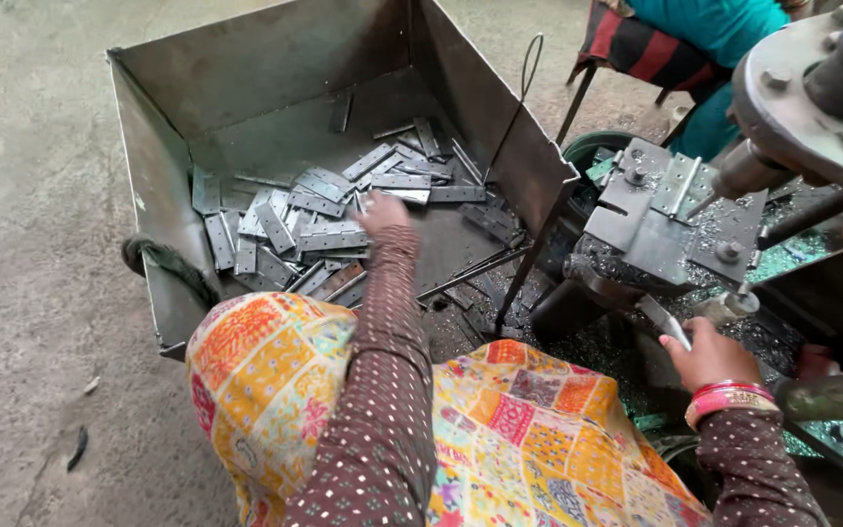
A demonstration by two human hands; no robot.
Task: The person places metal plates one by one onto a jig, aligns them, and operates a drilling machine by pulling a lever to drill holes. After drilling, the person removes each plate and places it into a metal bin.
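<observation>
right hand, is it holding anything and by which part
The right hand grips the machine's metal lever at its lower end. The left hand reaches onto the metal plates; a hold cannot be told.

Grey hinge plates fill the dull grey metal bin; beside the bin, brown white-dotted sleeves, a yellow-orange patchwork cloth and pink bangles.

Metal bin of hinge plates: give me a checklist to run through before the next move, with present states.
1. Left hand over the hinge plates: ok.
2. Plate actually gripped: cannot tell, fingers hidden.
3. Metal bin holds plenty of plates: ok.
4. Right hand on the lever: ok.
5. Press fixture free for a new plate: not ok, a hinge plate lies on it.
6. Floor by the press free of scrap: not ok, shavings everywhere.
</observation>
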